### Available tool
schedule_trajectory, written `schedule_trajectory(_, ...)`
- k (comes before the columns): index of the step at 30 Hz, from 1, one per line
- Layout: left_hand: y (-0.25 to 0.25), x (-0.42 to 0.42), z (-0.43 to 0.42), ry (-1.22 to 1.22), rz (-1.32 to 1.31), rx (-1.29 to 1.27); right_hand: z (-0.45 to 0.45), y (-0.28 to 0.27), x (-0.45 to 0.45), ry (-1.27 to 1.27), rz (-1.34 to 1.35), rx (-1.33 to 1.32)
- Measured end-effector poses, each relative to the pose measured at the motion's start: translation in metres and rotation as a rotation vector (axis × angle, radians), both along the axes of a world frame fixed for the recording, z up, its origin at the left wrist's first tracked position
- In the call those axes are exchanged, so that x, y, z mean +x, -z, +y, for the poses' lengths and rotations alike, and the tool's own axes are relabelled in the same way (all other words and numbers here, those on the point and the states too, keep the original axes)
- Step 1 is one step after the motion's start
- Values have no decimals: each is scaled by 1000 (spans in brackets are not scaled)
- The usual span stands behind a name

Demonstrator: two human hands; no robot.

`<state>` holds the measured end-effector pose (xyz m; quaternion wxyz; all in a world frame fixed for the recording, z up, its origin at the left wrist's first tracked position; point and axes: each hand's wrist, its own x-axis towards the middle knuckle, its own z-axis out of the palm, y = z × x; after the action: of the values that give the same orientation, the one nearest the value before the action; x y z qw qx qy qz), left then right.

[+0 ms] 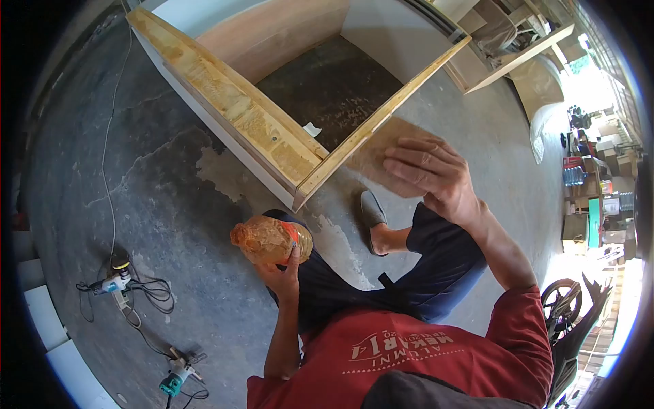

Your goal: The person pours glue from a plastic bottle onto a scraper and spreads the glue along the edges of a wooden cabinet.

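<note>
My left hand (284, 274) is wrapped round a plastic bottle (262, 240) with an orange-red label. The bottle lies tilted over my thigh, and its outside is smeared with a tan, crusty coating. My right hand (430, 170) grips a thin, flat brown piece (375, 155), slightly blurred; I cannot tell whether it is a sheet of wood or a scraper. That piece is at the narrow wooden edge (392, 102) of a box-like cabinet frame. A wide wooden edge (231, 92) of the same frame carries uneven yellowish patches, and it meets the narrow edge at the near corner.
On the floor to the left lie two corded power tools, one blue-white (112, 283) and one teal (174, 382). A cable (107, 157) runs along the concrete. A small white scrap (312, 129) rests inside the frame. Shelves with bottles (575, 176) and a wheel (562, 303) stand right.
</note>
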<state>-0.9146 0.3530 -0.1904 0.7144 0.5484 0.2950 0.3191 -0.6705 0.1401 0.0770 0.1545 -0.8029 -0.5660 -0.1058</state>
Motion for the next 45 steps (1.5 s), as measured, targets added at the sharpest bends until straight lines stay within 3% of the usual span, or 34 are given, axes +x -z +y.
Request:
schedule_trajectory(3,7,0,0,-13,47,16,5,17,11,115,-148,16)
schedule_trajectory(6,11,0,3,-7,56,52,5,23,-11,80,-23,-35)
schedule_trajectory(9,6,1,1,-16,46,20,8,-15,-10,2,-13,18)
schedule_trajectory(12,1,2,0,-39,42,-23,25,-63,21,144,-172,-21)
schedule_trajectory(16,12,1,-2,-12,35,59,45,-75,111,240,-176,-340)
schedule_trajectory(19,9,0,-3,-25,48,74,74,-73,142,171,-311,-320)
schedule_trajectory(22,9,-3,-4,-24,51,75,99,-69,156,192,-277,-452)
schedule_trajectory(24,12,-7,-3,-19,55,66,115,-80,153,283,-123,-783)
schedule_trajectory(25,11,-8,-2,-22,51,84,116,-86,149,279,-124,-785)
schedule_trajectory(28,3,-10,-5,-46,50,73,105,-91,142,210,-9,-762)
schedule_trajectory(31,1,-10,-4,-76,36,38,70,-73,147,113,-118,-544)
schedule_trajectory(33,-1,-10,-2,-88,16,30,52,-69,139,90,49,-399)
schedule_trajectory(34,-6,-10,0,-85,24,26,46,-67,129,215,177,-389)
schedule_trajectory(37,-4,-12,4,-75,27,29,9,-47,106,117,69,-173)
schedule_trajectory(45,-1,-13,6,-46,36,71,-30,-3,77,187,-67,51)
